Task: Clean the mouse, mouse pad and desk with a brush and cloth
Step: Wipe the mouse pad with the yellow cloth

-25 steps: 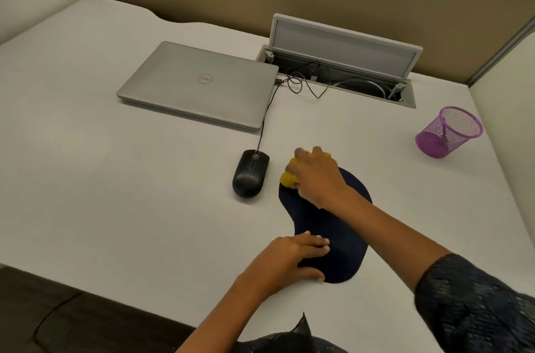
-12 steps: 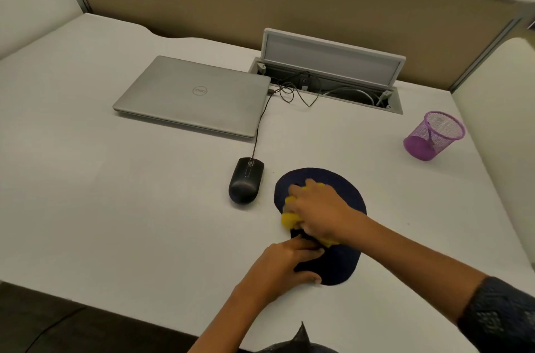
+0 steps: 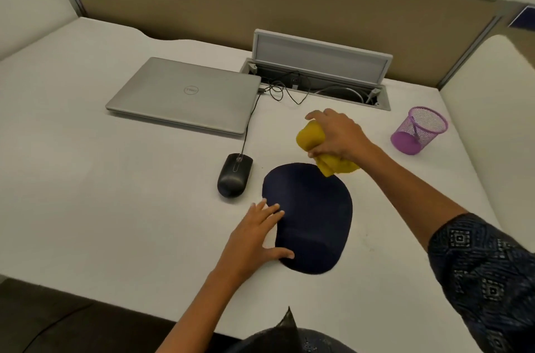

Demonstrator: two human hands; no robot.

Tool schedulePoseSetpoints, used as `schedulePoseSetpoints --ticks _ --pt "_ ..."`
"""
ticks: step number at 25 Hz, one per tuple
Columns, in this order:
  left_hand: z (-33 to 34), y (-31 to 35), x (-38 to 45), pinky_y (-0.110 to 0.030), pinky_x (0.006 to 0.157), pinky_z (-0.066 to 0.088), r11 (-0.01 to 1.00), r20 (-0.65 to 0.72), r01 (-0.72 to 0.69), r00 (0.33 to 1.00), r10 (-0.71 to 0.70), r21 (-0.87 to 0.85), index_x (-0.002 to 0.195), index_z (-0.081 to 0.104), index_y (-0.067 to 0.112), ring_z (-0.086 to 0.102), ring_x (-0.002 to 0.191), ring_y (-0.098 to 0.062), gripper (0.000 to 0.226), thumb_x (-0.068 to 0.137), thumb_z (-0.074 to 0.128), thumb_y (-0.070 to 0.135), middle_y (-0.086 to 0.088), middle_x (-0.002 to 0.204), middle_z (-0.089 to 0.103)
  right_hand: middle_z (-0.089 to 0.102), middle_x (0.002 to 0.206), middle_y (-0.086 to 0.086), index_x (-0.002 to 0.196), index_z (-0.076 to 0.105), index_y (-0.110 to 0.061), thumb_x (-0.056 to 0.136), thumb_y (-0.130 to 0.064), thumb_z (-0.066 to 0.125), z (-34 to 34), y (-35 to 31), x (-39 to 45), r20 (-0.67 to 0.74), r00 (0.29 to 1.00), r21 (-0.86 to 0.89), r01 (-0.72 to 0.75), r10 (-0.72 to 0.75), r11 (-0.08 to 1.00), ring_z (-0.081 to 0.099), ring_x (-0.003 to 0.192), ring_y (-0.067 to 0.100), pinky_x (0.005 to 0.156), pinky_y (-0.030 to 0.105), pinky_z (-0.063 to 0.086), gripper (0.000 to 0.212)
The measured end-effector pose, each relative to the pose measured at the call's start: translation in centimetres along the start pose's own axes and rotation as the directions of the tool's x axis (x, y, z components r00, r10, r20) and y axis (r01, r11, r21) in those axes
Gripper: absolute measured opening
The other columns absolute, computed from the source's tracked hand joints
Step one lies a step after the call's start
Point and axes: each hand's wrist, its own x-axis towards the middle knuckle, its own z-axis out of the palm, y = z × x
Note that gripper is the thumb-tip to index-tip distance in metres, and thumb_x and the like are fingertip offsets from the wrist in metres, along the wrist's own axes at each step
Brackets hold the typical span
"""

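Gripping a bunched yellow cloth (image 3: 314,137), the right hand (image 3: 338,134) is hovering beyond the mouse pad (image 3: 311,216); the left hand (image 3: 254,239) is lying open, fingers on its left edge; the mouse (image 3: 234,176) is sitting just left of the pad on the desk (image 3: 101,208).

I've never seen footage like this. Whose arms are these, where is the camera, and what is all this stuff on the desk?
No machine here: these are a person's own two bare arms, filmed by one wide-angle camera worn on the head, looking forward and down. The right hand grips a bunched yellow cloth, raised just past the far edge of the dark blue mouse pad. The left hand lies flat, fingers spread, on the pad's near left edge, seemingly steadying it. On the white desk there is also a black wired mouse left of the pad, a closed silver laptop, an open cable hatch and a purple mesh cup. No brush is in view.
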Motion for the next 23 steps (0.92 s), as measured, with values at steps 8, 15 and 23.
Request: schedulePoseSetpoints --ticks 8,15,23 --pt "0.4 -0.9 1.7 -0.049 0.110 -0.004 0.945 -0.055 -0.048 0.996 0.070 0.323 0.128 0.054 0.014 0.014 0.139 -0.028 0.113 0.053 0.027 0.095 0.000 0.138 0.048 0.049 0.133 0.005 0.133 0.044 -0.023 0.076 -0.009 0.067 6.1 -0.9 -2.9 0.305 0.892 -0.145 0.391 -0.335 0.909 0.041 0.123 0.029 0.096 0.043 0.042 0.063" --pt "0.6 -0.7 1.6 -0.057 0.111 0.003 0.954 -0.067 0.014 0.998 0.006 0.298 0.129 0.052 0.017 0.016 0.139 -0.030 0.114 0.051 0.028 0.096 0.001 0.139 0.047 0.052 0.134 -0.006 0.127 0.053 -0.030 0.076 -0.008 0.068 2.9 6.2 -9.3 0.567 0.741 -0.113 0.502 -0.360 0.857 0.042 0.126 0.016 0.098 0.026 0.036 0.057" --pt "0.4 -0.6 1.7 -0.046 0.110 0.005 0.948 -0.053 0.045 0.998 -0.030 0.315 0.129 0.051 0.015 0.017 0.138 -0.031 0.116 0.050 0.027 0.097 -0.008 0.140 0.045 0.053 0.133 0.002 0.132 0.048 -0.028 0.072 -0.014 0.070 3.8 0.8 -1.0 0.180 0.954 0.031 0.238 -0.240 0.971 0.045 0.122 0.027 0.096 0.042 0.042 0.065"
